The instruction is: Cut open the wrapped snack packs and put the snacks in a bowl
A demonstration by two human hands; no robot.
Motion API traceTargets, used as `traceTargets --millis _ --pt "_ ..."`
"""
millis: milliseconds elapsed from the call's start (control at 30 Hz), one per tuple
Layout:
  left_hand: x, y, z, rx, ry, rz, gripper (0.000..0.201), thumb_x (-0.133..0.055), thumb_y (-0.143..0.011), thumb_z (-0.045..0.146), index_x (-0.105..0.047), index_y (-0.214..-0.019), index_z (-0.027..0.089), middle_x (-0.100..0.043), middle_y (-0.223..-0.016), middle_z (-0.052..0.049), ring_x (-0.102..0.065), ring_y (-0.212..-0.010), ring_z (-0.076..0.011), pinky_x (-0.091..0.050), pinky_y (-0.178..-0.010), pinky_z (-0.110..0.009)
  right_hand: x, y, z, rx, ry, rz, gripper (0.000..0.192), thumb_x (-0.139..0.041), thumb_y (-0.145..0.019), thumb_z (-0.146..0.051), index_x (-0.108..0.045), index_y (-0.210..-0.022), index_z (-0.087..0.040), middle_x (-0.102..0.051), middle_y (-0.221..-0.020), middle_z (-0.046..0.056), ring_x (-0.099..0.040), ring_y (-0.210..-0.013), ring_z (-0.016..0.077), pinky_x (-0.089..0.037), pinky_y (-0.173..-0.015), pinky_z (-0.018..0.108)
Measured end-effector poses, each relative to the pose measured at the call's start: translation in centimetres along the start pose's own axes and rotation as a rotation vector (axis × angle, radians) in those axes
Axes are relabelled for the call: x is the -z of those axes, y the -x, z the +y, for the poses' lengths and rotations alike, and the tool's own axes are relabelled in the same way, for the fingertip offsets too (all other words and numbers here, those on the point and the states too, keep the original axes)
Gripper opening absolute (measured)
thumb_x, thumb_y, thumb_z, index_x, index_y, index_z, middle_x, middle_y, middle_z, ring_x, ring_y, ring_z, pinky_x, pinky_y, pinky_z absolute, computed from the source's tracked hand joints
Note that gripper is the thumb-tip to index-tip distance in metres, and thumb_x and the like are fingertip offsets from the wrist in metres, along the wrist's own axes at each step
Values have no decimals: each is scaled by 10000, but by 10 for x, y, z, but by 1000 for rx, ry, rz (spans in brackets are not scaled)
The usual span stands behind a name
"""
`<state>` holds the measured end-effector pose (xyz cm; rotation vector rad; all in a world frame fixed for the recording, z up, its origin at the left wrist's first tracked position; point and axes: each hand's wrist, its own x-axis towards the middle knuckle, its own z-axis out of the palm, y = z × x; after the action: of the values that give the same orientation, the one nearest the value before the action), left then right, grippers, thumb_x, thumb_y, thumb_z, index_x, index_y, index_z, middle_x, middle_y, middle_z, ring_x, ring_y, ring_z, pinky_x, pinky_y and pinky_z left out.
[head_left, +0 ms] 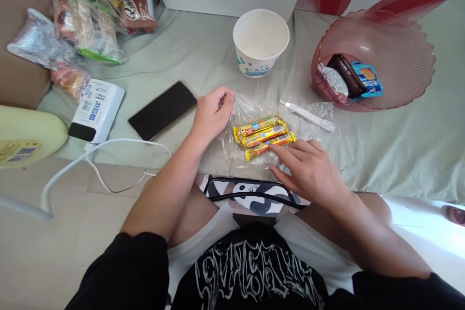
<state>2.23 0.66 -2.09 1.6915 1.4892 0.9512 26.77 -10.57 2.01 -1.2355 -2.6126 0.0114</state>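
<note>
Three yellow wrapped snack sticks (pixel 264 130) lie side by side on a clear plastic bag (pixel 244 104) spread over the bed sheet. My left hand (pixel 214 111) is closed in a pinch on the upper left edge of that bag. From the right, my right hand (pixel 308 169) reaches in with its fingers apart and the index fingertip at the lowest stick; it grips nothing. Just right of the sticks lies a slim white craft knife (pixel 308 115), with thin clear plastic around it.
A white paper tub (pixel 260 41) stands behind the sticks. Packaged snacks lie in a pink ribbed bowl (pixel 403 53) at right. To the left are a black phone (pixel 163 110), a white power bank (pixel 103 106) with its cable, a yellow-green bottle (pixel 32 128) and several snack packets (pixel 92 24).
</note>
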Motion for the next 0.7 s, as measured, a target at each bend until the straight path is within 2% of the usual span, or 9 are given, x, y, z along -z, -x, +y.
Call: traceTargets --millis 100,200,267,367,433,500,567,633,700 --pt "-1 0 -1 1 -3 0 350 -528 -1006 456 -557 -738 233 -582 -589 19 -524 -558 -151 -378 -566 -294 8 -1 -6 -18 -31 31 137 -581 -1011 -236 -684 -1090 -195 -755 -868 50 -658 -919 256 -400 -918 443" --pt "-1 -1 -2 0 -15 1 353 -521 -1008 447 -547 -730 231 -577 -586 19 -516 -550 -149 -371 -560 -295 18 -1 -11 62 -131 -20 227 -524 -1024 -141 -655 -855 -221 -672 -730 -6 -640 -807 185 -385 -1063 455" --pt "-1 -2 -2 1 -18 0 352 -518 -1009 444 -545 -730 231 -576 -583 20 -510 -539 -147 -373 -557 -296 23 0 -12 173 -295 -135 262 -504 -1037 -144 -654 -834 -215 -652 -716 -15 -602 -706 146 -465 -995 393" --pt "-2 -3 -2 -6 -10 -3 348 -515 -1006 444 -544 -733 231 -584 -581 21 -517 -534 -144 -382 -560 -295 22 2 -11 248 -555 -290 207 -513 -1060 -238 -695 -967 -209 -666 -711 -17 -580 -622 135 -514 -697 310" --pt "-3 -3 -1 6 7 -15 345 -528 -999 457 -543 -738 232 -598 -587 22 -524 -536 -139 -387 -563 -291 15 0 -7 200 -610 -234 194 -514 -1060 -238 -705 -1045 -204 -691 -730 -4 -613 -637 144 -497 -606 304" --pt "-4 -2 0 40 35 -34 341 -565 -982 477 -551 -745 233 -614 -596 24 -528 -536 -134 -396 -562 -285 3 -4 -3 134 -557 -62 207 -521 -1036 -168 -706 -1124 -194 -761 -887 48 -700 -805 179 -567 -708 336" --pt "-2 -1 0 82 65 -56 332 -607 -958 495 -576 -758 232 -635 -618 20 -538 -539 -132 -412 -558 -279 -11 -11 2 104 -447 70 284 -541 -995 -114 -691 -1222 -198 -777 -1150 103 -711 -1116 241 -593 -954 435" --pt "3 4 -1 118 77 -78 325 -655 -924 516 -613 -778 228 -665 -652 5 -563 -558 -139 -430 -552 -279 -23 -18 7 102 -337 52 404 -582 -951 -115 -648 -1336 -218 -711 -1373 111 -606 -1360 290 -501 -1146 536" --pt "11 12 -4 151 62 -113 312 -731 -861 523 -657 -809 225 -702 -696 -21 -597 -585 -157 -443 -541 -284 -31 -23 9 88 -253 -22 541 -640 -900 -151 -589 -1434 -226 -633 -1500 106 -519 -1458 325 -419 -1220 583"
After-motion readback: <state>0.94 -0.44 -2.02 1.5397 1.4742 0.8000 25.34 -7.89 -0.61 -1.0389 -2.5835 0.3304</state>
